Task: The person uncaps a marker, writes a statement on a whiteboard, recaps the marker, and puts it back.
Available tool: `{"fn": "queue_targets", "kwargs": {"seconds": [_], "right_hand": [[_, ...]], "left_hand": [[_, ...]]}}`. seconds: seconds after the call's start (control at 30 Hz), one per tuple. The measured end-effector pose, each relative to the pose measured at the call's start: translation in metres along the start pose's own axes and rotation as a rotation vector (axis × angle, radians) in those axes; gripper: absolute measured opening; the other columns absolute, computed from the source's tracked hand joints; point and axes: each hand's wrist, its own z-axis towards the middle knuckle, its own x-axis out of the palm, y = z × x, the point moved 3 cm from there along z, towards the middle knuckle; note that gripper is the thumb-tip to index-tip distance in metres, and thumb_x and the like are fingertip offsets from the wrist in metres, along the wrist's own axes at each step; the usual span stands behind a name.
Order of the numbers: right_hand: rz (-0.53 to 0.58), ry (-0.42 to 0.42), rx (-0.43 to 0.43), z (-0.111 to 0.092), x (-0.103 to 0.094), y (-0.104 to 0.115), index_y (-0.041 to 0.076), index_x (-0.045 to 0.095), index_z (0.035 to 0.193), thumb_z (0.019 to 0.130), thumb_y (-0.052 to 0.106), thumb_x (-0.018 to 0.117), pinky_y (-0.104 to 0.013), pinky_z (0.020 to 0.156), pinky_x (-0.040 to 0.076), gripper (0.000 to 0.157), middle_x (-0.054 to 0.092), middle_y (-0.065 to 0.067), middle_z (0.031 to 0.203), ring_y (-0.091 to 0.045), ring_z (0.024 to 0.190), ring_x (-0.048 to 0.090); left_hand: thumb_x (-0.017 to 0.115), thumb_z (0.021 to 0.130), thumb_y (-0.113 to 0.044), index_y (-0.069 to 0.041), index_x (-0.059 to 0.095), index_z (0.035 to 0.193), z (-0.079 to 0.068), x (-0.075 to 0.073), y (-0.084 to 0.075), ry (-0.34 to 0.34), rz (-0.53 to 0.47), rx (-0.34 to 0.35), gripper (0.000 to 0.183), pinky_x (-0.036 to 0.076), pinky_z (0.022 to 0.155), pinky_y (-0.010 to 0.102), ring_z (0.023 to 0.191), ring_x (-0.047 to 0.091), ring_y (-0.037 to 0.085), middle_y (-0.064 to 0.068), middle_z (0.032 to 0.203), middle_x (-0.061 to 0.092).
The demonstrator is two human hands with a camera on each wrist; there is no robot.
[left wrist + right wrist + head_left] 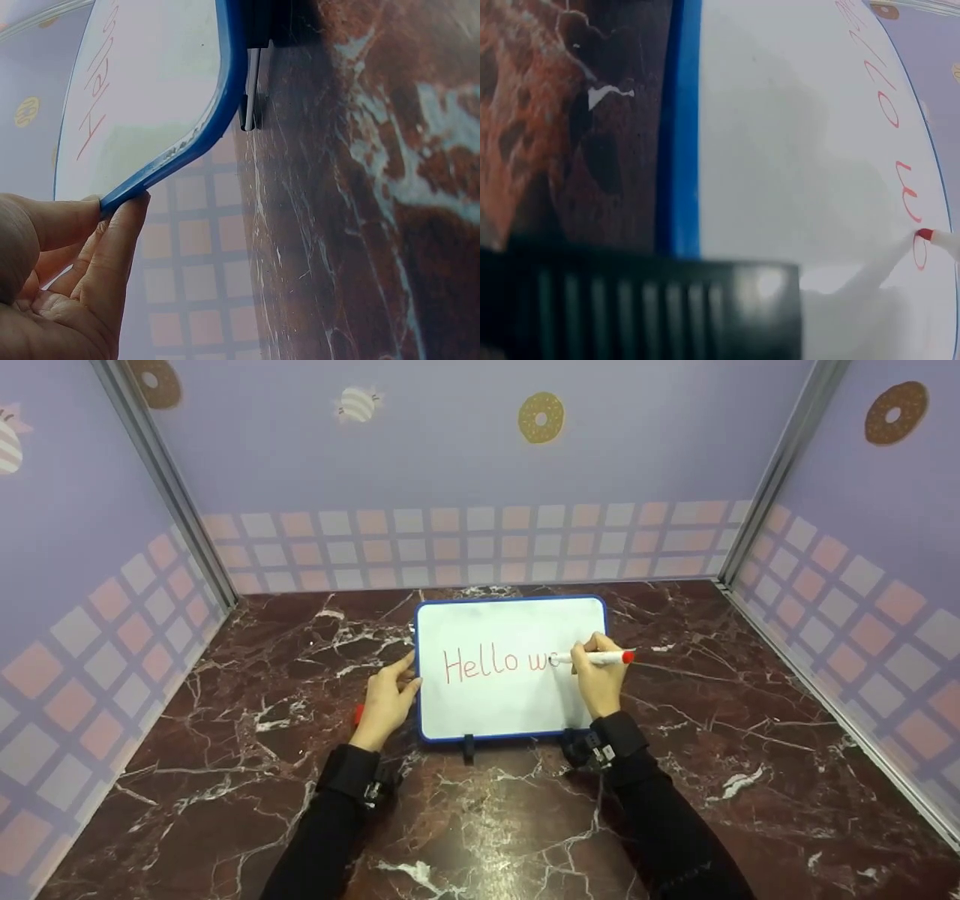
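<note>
A whiteboard (495,709) with a blue frame stands tilted back on black feet (469,748), bearing "Hello wo" in red. My left hand (385,696) pinches its left edge between thumb and fingers, as the left wrist view shows close up at the blue frame (166,161). In my right hand (602,682) is a white marker (606,658) with a red end. Its red tip (925,234) meets the board at the letter "o" in the right wrist view, where the hand itself is out of frame.
A small red object (358,713) lies beside my left wrist, partly hidden by it. The board stands on a dark red marbled tabletop (247,787). Purple patterned walls (450,457) enclose the table at the back and both sides, with metal posts (780,472) at the corners.
</note>
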Motion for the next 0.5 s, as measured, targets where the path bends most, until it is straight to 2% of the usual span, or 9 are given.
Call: {"fn": "queue_targets", "kwargs": {"seconds": [0.07,0.13,0.2,0.33,0.4,0.5], "right_hand": [[0.025,-0.007,0.003,0.000,0.000,0.000,-0.018,0.039,0.062,0.083,-0.017,0.054,-0.013,0.042,0.035,0.026,0.050,-0.017,0.046,-0.014,0.040,0.050],[0.043,-0.026,-0.003,0.001,-0.002,0.000,-0.018,0.039,0.063,0.084,-0.017,0.054,-0.013,0.042,0.035,0.025,0.049,-0.020,0.047,-0.016,0.040,0.050],[0.059,-0.045,-0.005,0.002,-0.005,0.000,-0.019,0.037,0.064,0.084,-0.017,0.052,-0.013,0.041,0.034,0.026,0.048,-0.018,0.046,-0.012,0.039,0.048],[0.095,-0.067,-0.017,0.006,-0.011,-0.002,-0.017,0.030,0.062,0.082,-0.018,0.049,-0.013,0.040,0.031,0.027,0.042,0.007,0.048,-0.003,0.039,0.042],[0.097,-0.061,-0.020,0.007,-0.013,-0.004,-0.016,0.029,0.062,0.082,-0.018,0.049,-0.013,0.040,0.032,0.028,0.041,0.009,0.048,-0.002,0.040,0.042],[0.086,-0.043,-0.016,0.006,-0.014,-0.006,-0.015,0.031,0.062,0.082,-0.018,0.051,-0.014,0.041,0.033,0.029,0.043,0.006,0.048,-0.007,0.040,0.044]], "left_hand": [[0.062,0.093,0.003,0.002,0.051,0.141,0.000,0.000,0.000,-0.001,-0.004,-0.004,0.049,0.063,0.071,0.037,0.094,0.072,0.038,0.029,0.113,0.068],[0.062,0.093,0.003,0.002,0.051,0.141,-0.001,0.001,0.000,0.000,-0.001,-0.003,0.049,0.063,0.071,0.037,0.094,0.072,0.039,0.029,0.113,0.068],[0.062,0.093,0.002,0.001,0.051,0.141,0.000,0.001,0.001,0.000,0.000,-0.007,0.049,0.063,0.071,0.037,0.094,0.072,0.038,0.029,0.113,0.068],[0.062,0.093,0.002,0.000,0.051,0.142,0.000,0.001,0.000,0.001,0.010,-0.006,0.050,0.063,0.070,0.036,0.092,0.073,0.036,0.028,0.113,0.069],[0.062,0.093,0.002,0.000,0.052,0.142,0.001,0.001,0.000,-0.001,0.008,-0.008,0.049,0.062,0.070,0.036,0.090,0.073,0.036,0.028,0.112,0.069],[0.063,0.093,0.002,0.001,0.052,0.141,0.001,0.001,0.000,0.000,0.004,-0.008,0.049,0.062,0.069,0.036,0.090,0.073,0.036,0.028,0.110,0.069]]}}
